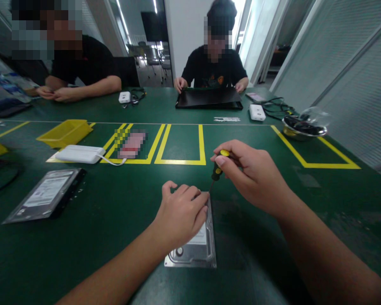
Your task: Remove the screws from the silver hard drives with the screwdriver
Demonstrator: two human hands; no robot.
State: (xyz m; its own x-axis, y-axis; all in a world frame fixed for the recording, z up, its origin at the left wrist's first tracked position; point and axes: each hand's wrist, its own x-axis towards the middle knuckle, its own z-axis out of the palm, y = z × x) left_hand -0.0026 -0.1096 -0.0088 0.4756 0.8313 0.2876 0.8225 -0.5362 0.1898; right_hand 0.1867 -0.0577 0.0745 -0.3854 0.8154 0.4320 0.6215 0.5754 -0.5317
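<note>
On the far left of the green table (114, 220) a second hard drive (44, 195) lies flat and untouched, with a white box (81, 153) trailing a cable and a yellow tray (65, 132) behind it. A co-worker's hands (55, 93) rest together on the table at the far left edge.

Nearer the middle, the person's left hand (180, 214) lies palm down on the hard drive (197, 248) being worked on, fingers curled loosely over its far end and pressing it to the table. That pressure looks useful: the drive sits bare on a smooth surface and would likely skate if the hand eased off.

Just to the right, the right hand (250, 173) pinches a small screwdriver (217, 169) with a yellow and black handle, thumb and fingertips closed round the top. The shaft runs down to the drive's far right corner, just beside the left fingertips. Whether the tip sits in a screw head I cannot tell; it is too small to see. I would judge that the thing to mind is keeping the shaft upright over the screw and bearing down while turning, so the tip does not slip out toward the holding fingers.

Further right, another person's hands rest on a black laptop (208, 98) across the table, and a metal bowl (303, 127) of cables sits near the right edge.
</note>
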